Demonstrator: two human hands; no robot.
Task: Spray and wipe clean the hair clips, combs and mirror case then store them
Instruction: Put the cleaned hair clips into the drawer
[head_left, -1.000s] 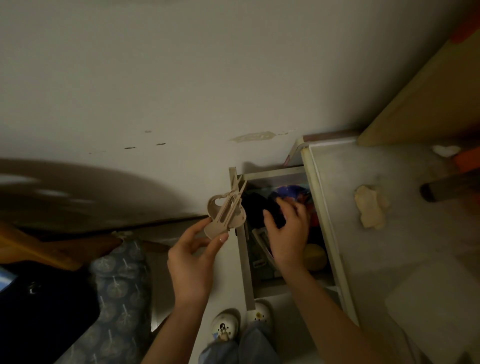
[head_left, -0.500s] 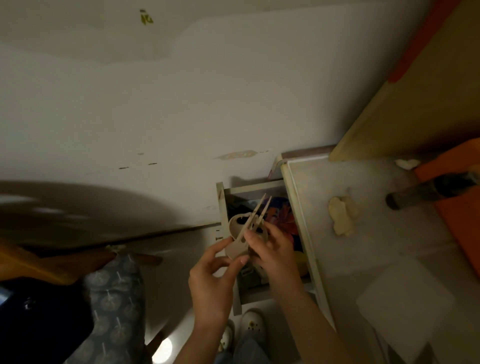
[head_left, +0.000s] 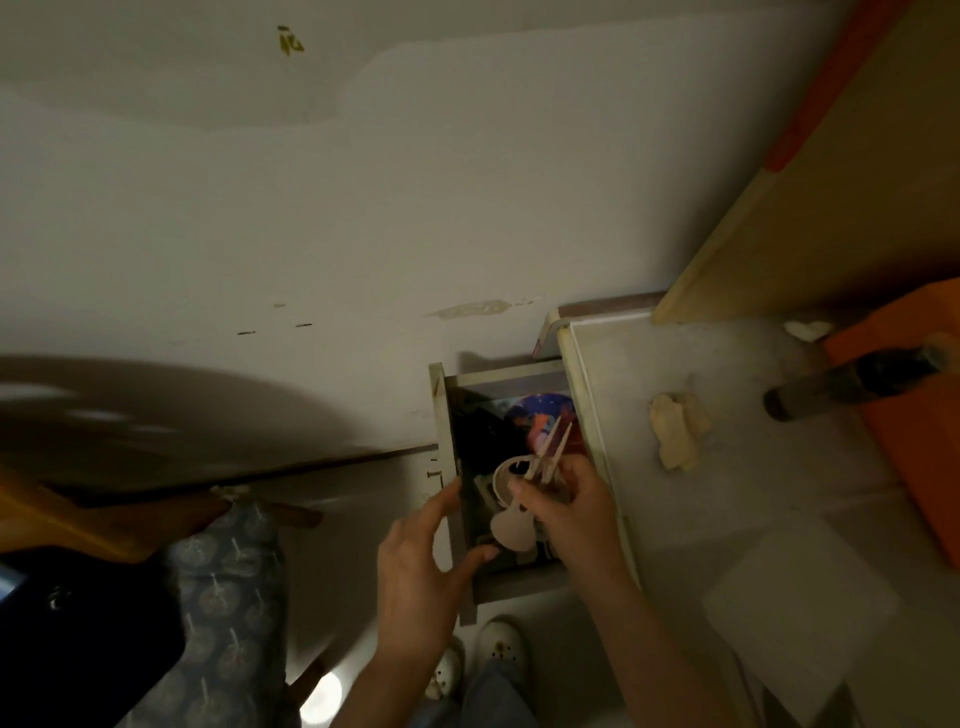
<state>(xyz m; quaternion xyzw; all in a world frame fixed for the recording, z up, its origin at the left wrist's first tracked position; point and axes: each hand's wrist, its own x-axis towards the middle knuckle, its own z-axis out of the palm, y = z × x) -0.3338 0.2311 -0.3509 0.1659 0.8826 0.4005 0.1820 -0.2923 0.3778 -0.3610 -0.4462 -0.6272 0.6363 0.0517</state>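
Observation:
A beige hair clip (head_left: 514, 512) with long prongs is held over the open drawer (head_left: 470, 597) beside the white desk. My right hand (head_left: 563, 506) grips it around the middle, prongs pointing up and away. Just left of the clip, my left hand (head_left: 423, 558) has spread fingers and holds nothing, its fingertips at the drawer's left wall. The drawer holds dark and colourful items that I cannot make out in the dim light.
The white desk top (head_left: 737, 519) on the right carries a crumpled cream cloth (head_left: 675, 434), a dark bottle (head_left: 852, 387) on an orange surface and a white sheet (head_left: 800, 597). A wall fills the upper view. Patterned fabric (head_left: 218, 597) lies at lower left; white shoes (head_left: 501, 649) stand below the drawer.
The clip passed from my left hand to my right hand and moved down over the drawer. My left hand let go and opened beside it.

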